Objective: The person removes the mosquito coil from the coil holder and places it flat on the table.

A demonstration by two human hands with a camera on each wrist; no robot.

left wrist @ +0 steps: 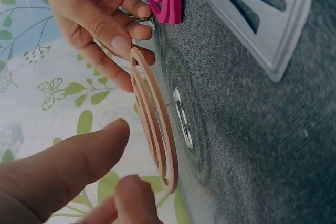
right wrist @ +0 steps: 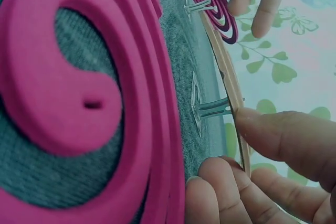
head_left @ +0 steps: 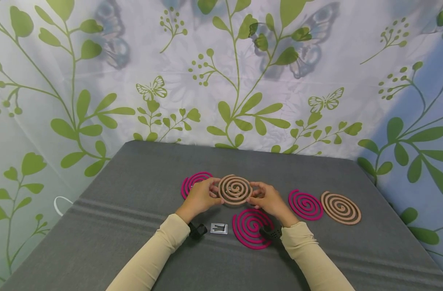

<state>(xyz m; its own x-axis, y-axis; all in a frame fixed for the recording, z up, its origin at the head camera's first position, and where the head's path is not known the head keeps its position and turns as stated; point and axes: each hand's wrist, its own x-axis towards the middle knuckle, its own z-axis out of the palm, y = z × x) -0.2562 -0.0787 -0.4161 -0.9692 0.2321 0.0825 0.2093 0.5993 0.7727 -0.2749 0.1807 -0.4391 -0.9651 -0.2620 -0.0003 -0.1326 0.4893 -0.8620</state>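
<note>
A tan mosquito coil (head_left: 236, 188) lies level a little above the cloth, on the upright prong of a metal coil stand (right wrist: 214, 108). My right hand (head_left: 268, 198) pinches the coil's right edge between thumb and fingers. On the coil's opposite side is my left hand (head_left: 202, 196); in the left wrist view its thumb and fingers are apart, with a small gap to the coil. A magenta coil (head_left: 187, 186), partly covered by the left hand, sits on another stand behind it. Below the right wrist lies a larger-looking magenta coil (head_left: 255, 224).
A flat metal stand (head_left: 219, 228) lies on the grey cloth (head_left: 141, 169) in front of the hands. To the right lie a magenta coil (head_left: 306, 205) and a tan coil (head_left: 341, 208), side by side. A leaf-patterned curtain (head_left: 192, 89) hangs behind the table.
</note>
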